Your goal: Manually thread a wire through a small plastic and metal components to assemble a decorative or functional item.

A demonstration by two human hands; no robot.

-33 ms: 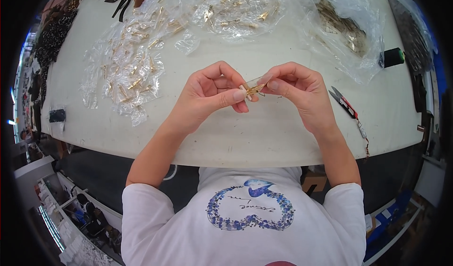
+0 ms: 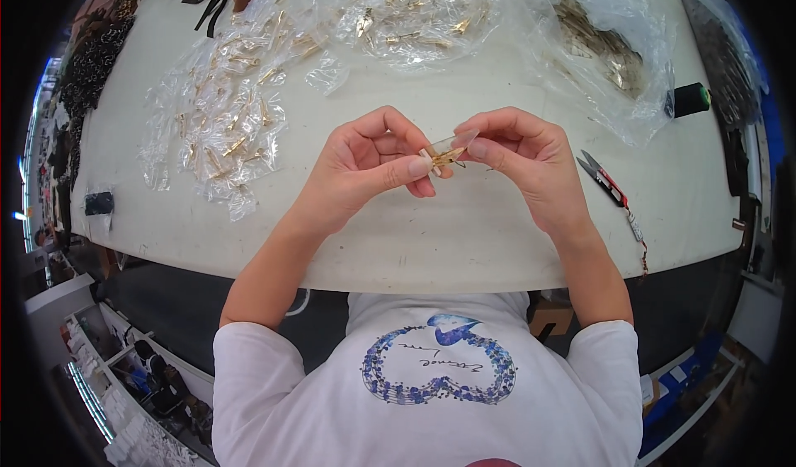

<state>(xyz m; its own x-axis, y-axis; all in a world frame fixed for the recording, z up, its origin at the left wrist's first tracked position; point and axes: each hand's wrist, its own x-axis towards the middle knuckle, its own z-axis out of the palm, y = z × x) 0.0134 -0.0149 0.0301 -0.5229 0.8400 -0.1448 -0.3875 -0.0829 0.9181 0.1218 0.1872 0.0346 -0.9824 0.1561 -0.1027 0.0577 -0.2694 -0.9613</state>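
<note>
Above the middle of the table, my left hand [image 2: 361,156] pinches a small gold-coloured metal piece [image 2: 446,159] between thumb and fingers. The piece narrows toward the right, and a pale strip shows at its left end by the thumb. A clear plastic film [image 2: 466,139] stands up beside it, pinched at its right side by the thumb and forefinger of my right hand [image 2: 531,156]. The fingertips hide part of both. Whether the film is a small bag around the piece, I cannot tell.
Clear bags of gold-coloured pieces lie at the left [image 2: 220,123] and back [image 2: 406,24]. Another bag [image 2: 601,48] holds darker metal pieces. Thread snips [image 2: 604,179] lie right of my hand, a black thread spool [image 2: 691,101] beyond. A dark packet [image 2: 99,203] is far left.
My right fingers have shifted slightly to the right and up from the gold-coloured piece. More of the clear film now shows between the hands. My left hand keeps its pinch.
</note>
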